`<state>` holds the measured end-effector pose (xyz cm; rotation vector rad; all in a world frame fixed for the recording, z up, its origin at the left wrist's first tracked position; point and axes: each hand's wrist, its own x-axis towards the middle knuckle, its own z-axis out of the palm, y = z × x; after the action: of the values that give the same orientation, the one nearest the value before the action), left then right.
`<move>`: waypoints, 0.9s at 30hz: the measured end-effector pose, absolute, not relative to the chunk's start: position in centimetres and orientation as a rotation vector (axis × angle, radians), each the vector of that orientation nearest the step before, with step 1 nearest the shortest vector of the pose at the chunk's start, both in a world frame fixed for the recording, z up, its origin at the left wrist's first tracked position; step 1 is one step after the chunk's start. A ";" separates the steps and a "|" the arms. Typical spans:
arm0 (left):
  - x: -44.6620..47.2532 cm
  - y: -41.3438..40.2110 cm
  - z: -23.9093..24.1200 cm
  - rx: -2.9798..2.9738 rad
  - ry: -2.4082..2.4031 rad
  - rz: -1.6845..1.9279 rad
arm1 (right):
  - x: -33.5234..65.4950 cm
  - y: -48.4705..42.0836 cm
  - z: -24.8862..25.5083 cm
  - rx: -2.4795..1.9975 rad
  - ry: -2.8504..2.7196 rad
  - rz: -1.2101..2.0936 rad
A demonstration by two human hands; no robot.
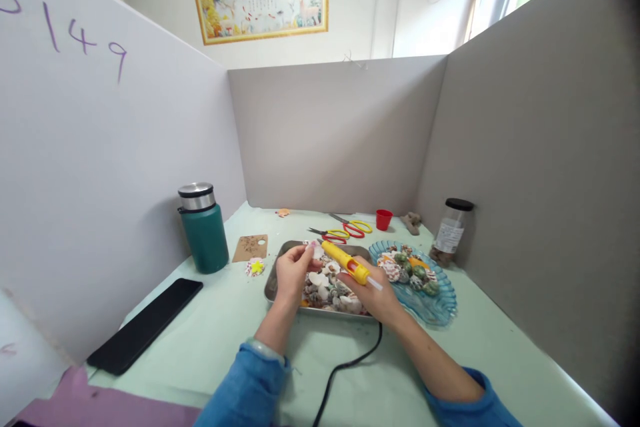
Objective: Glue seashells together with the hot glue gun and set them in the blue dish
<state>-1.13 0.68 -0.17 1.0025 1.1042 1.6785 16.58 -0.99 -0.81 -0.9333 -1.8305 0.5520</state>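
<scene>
My right hand (373, 293) was clenched around the yellow glue gun (345, 262), whose long axis ran up and to the left so that its nozzle met the small pale shell (317, 251) pinched in the fingertips of my left hand (293, 273). Both hands hovered close together over the steel tray (273, 283) of shells, the left slightly nearer the tray's left edge. The gun's black cord (345, 367) trailed back toward me across the green table (210, 340).

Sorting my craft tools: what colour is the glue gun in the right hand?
Yellow glue gun, held in the right hand; the head view shows it.
</scene>
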 end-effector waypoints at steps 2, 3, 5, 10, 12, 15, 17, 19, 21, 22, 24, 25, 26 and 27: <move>-1.1 0.7 -0.2 1.005 1.098 1.683 | 16.6 -1.0 -0.8 -0.922 -1.832 0.567; -1.1 0.7 -0.2 1.009 1.094 1.683 | 16.6 -1.1 -0.8 -0.921 -1.831 0.569; -1.1 0.6 -0.1 1.018 1.086 1.684 | 16.5 -1.0 -0.9 -0.920 -1.830 0.566; -1.0 0.5 0.0 1.030 1.095 1.682 | 16.5 -0.8 -1.2 -0.914 -1.846 0.549; -1.0 0.5 0.0 1.028 1.096 1.689 | 16.5 -0.8 -1.2 -0.916 -1.848 0.543; -1.0 0.6 0.0 1.019 1.092 1.708 | 16.5 -0.9 -1.0 -0.930 -1.838 0.538; -1.1 0.6 0.0 1.018 1.091 1.715 | 16.5 -1.0 -0.9 -0.936 -1.833 0.541; -1.1 0.6 -0.1 1.023 1.090 1.715 | 16.5 -1.1 -0.8 -0.934 -1.832 0.546; -1.1 0.6 -0.1 1.028 1.091 1.714 | 16.4 -1.2 -0.7 -0.927 -1.835 0.545; -1.1 0.6 -0.1 1.032 1.092 1.715 | 16.4 -1.2 -0.7 -0.926 -1.836 0.546; -1.1 0.7 -0.2 1.048 1.101 1.721 | 16.5 -1.2 -0.8 -0.923 -1.840 0.547; -1.1 0.7 -0.3 1.059 1.109 1.726 | 16.5 -1.2 -0.8 -0.924 -1.842 0.547; -1.2 0.8 -0.3 1.070 1.120 1.730 | 16.5 -1.2 -0.9 -0.925 -1.843 0.546; -1.2 0.9 -0.4 1.077 1.132 1.733 | 16.5 -1.1 -0.9 -0.926 -1.844 0.544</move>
<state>-1.19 0.88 -0.39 1.0771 1.1323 1.7330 16.55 -1.15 -0.91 -0.9257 -1.8439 0.5443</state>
